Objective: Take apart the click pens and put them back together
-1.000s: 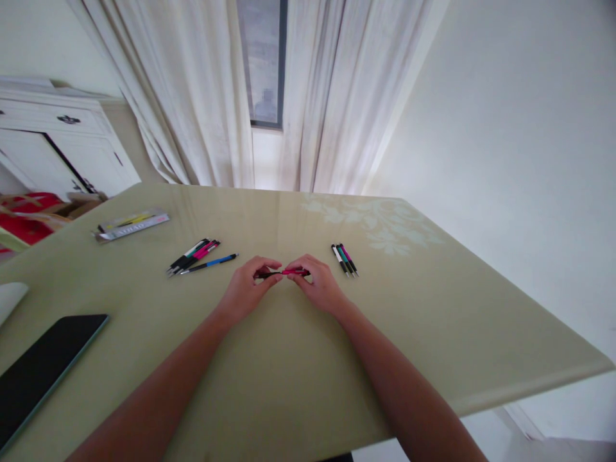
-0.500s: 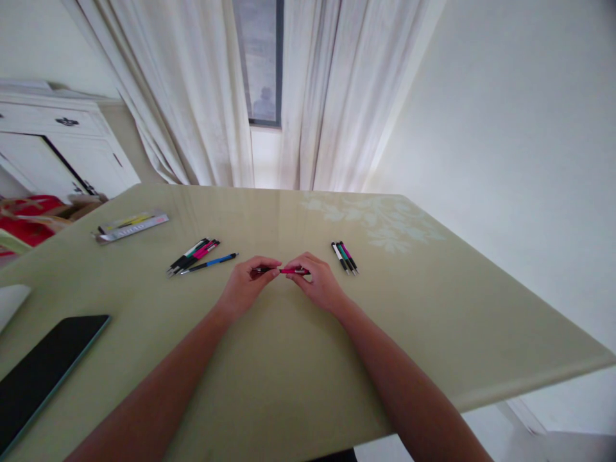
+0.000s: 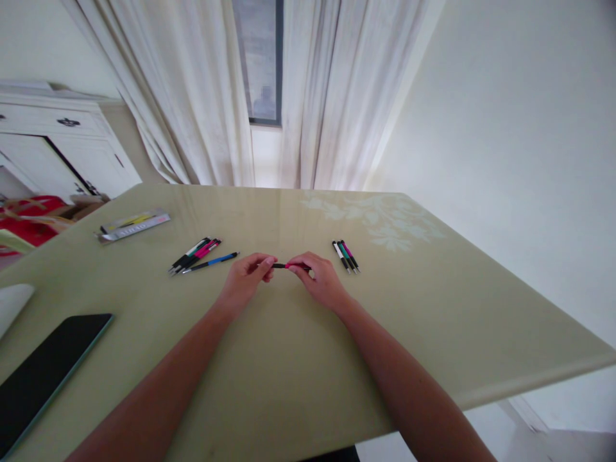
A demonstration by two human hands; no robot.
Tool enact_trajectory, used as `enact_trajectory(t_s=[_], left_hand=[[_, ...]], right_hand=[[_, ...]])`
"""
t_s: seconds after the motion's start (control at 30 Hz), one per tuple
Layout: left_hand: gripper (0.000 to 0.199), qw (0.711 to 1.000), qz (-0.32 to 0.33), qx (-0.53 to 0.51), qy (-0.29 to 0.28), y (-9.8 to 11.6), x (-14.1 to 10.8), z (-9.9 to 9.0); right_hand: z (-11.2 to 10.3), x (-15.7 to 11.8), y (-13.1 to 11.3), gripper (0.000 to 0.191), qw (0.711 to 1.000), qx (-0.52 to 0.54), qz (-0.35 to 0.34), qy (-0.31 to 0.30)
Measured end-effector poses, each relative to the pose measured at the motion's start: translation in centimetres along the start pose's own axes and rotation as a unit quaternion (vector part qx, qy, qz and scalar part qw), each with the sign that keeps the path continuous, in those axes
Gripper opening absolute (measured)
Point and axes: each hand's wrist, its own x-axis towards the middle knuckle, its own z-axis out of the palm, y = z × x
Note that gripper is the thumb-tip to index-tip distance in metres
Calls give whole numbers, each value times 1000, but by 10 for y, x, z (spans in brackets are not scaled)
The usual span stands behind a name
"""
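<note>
A: Entry one, location?

B: Pen (image 3: 280, 265), black and pink, between the two hands, ahead of the person, above or on the tabletop (image 3: 289, 359); contact with the surface cannot be told.

A: Long axis?

B: Crosswise, left to right, running from hand to hand. Black stretch toward the left, pink toward the right.

A: Hands, condition?

B: Left hand (image 3: 243, 277): thumb and fingers pinched on the black part. Right hand (image 3: 320, 277): thumb and fingers gripping the pink part, most of it covered.

A: Nearer hand?

B: Neither. Both in contact, one on each side of the short visible length, fingertips apart.

A: One piece or two?

B: Cannot tell; too small, partly hidden.

A: Adjacent stock?

B: Blue pen (image 3: 214, 263), slanted, one end near the left hand. Loose cluster of pens (image 3: 197, 255), farther left, beside the blue one. Row of three pens (image 3: 346, 256), side by side, just right of the right hand, apart from it.
</note>
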Motion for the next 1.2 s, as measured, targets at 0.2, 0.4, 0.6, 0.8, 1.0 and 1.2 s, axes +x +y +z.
enact_trajectory(t_s=[0.2,0.4,0.6,0.8,1.0,1.2], left_hand=[[45,999,40,13,-10,-3,2,-1],[39,997,23,69,-9,-7,5,-5],[43,999,30,36,12,-12,7,-9],[40,998,44,44,5,-11,7,-8],[47,998,12,62,-9,-9,7,-9],[42,999,20,40,-2,-7,7,-10]], right_hand=[[2,0,5,20,1000,-17,18,-17],[2,1,6,20,1000,-19,16,-12],[2,1,6,22,999,-22,22,-6],[1,1,7,23,999,-25,35,-4],[1,1,8,22,999,-26,31,6],[0,2,7,21,999,-22,29,11]])
